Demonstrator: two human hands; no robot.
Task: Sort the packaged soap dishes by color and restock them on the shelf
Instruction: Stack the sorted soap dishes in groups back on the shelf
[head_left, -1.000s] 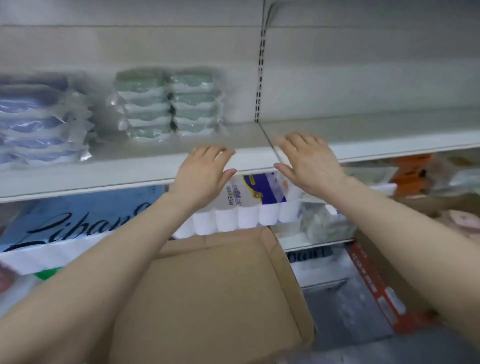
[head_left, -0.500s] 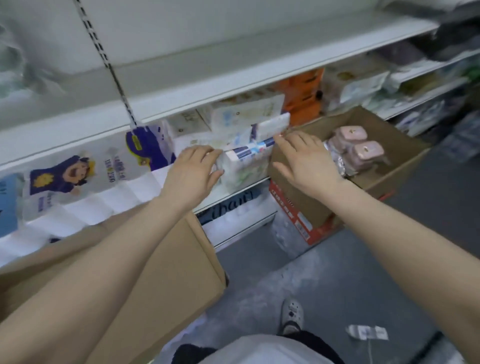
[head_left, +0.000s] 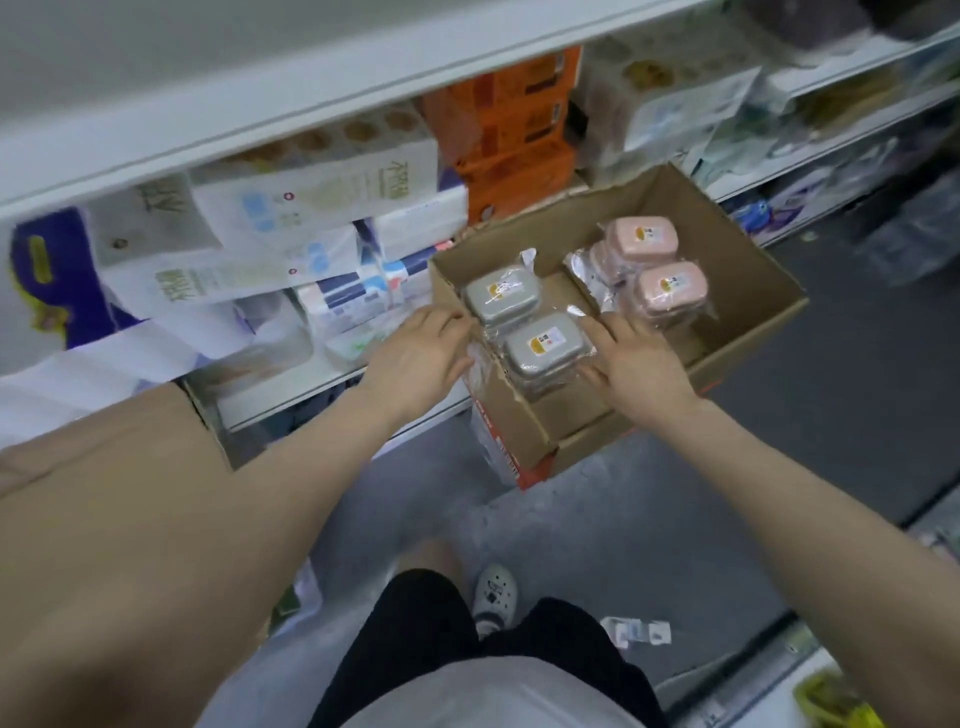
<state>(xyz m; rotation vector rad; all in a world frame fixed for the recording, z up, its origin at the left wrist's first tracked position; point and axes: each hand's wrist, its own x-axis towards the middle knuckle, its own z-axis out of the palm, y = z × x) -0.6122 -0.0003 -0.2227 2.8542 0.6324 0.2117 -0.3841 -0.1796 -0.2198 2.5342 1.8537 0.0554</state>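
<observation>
Both hands reach into the box (head_left: 748, 291) on the floor. Left hand (head_left: 415, 358) touches the wrap at the box's near corner, fingers bent a little; I cannot tell if it pinches the wrap. Right hand (head_left: 636, 364) lies with straight fingers beside the front grey dish (head_left: 545, 347), holding nothing.

Grey and pink dishes sit apart in the box, so I think the sorting is mostly done. None of these are on the shelf (head_left: 260, 135) yet, so restocking is left.

I count two grey tops, front one and back one (head_left: 500, 296), likely on stacks. Pink dishes (head_left: 644, 241): two tops clear, with a third peeking out beside them.
</observation>
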